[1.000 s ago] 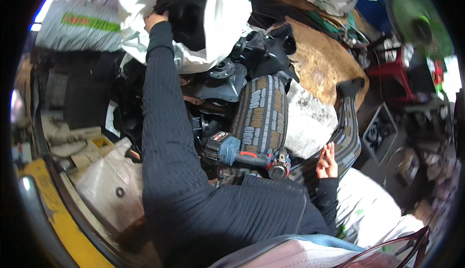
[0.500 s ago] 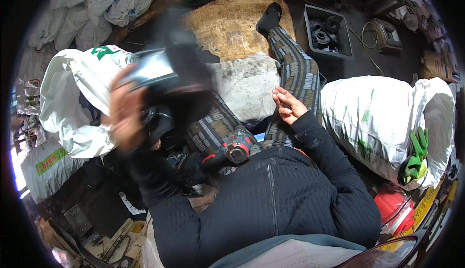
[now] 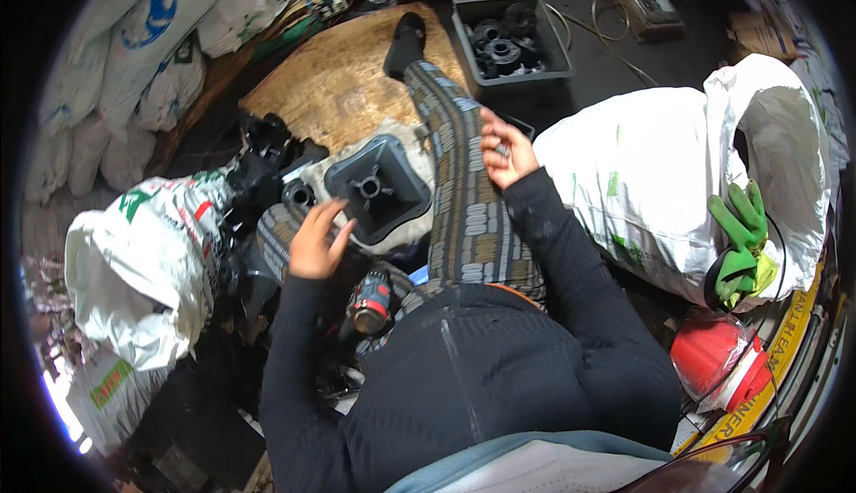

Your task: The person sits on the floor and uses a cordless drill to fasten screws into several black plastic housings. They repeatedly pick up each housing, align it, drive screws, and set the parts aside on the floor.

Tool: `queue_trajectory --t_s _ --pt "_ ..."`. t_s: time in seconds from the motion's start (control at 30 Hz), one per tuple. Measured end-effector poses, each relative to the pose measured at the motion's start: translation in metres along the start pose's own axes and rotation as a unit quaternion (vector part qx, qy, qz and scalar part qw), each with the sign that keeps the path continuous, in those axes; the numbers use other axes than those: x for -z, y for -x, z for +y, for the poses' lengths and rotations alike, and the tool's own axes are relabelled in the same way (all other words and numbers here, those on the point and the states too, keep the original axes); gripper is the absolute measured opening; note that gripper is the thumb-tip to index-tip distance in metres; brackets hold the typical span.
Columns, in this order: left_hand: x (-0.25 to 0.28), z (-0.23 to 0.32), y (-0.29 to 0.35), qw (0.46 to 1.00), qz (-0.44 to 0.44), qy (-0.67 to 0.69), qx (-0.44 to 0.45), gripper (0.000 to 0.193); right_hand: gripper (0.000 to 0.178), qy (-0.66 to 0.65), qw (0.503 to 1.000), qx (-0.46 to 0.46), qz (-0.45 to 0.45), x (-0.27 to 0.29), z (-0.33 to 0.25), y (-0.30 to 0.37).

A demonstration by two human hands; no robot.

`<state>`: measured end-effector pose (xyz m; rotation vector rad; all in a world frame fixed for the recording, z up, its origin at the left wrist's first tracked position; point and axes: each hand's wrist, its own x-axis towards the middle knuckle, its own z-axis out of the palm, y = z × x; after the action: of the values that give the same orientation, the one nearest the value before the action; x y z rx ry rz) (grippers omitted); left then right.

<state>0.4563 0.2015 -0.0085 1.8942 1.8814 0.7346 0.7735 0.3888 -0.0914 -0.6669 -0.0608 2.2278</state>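
A dark grey square plastic housing (image 3: 390, 159) lies on a pale cloth (image 3: 412, 242) between my legs, its hollow side facing up. A round socket with ribs stands in its middle. My left hand (image 3: 318, 242) is at the housing's near left corner, fingers spread and holding nothing. Above my right thigh, my right hand (image 3: 508, 152) has its fingers curled together. Something small and greyish shows at the fingers, too small to name. A black and red cordless power tool (image 3: 370, 301) lies in my lap, touched by neither hand.
Black plastic parts (image 3: 267, 150) are heaped left of the housing, beside an open white sack (image 3: 134, 270). A grey bin (image 3: 513, 74) of dark round parts stands ahead. On the right are another white sack (image 3: 624, 172), green gloves (image 3: 740, 234) and a red container (image 3: 713, 355).
The dark housing, blurred in my raised left hand before, now lies on the cloth, and that hand has let go and opened. My right hand stays curled. The whole view has shifted.
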Motion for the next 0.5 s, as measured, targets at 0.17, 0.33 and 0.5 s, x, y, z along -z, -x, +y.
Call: queue_trajectory --t_s 0.17,0.33,0.5 --pt "0.025 0.038 0.086 0.983 -0.034 0.069 0.165 0.022 0.026 0.229 0.965 0.088 0.096 0.04 -0.109 -0.108" --pt "-0.007 0.039 0.13 0.953 0.026 0.062 0.295 0.02 0.038 0.815 0.475 0.132 0.303 0.072 -0.159 -0.2" --pt "-0.01 0.041 0.126 0.95 0.031 0.036 0.309 0.018 0.055 0.826 0.42 -0.04 0.375 0.048 -0.157 -0.238"
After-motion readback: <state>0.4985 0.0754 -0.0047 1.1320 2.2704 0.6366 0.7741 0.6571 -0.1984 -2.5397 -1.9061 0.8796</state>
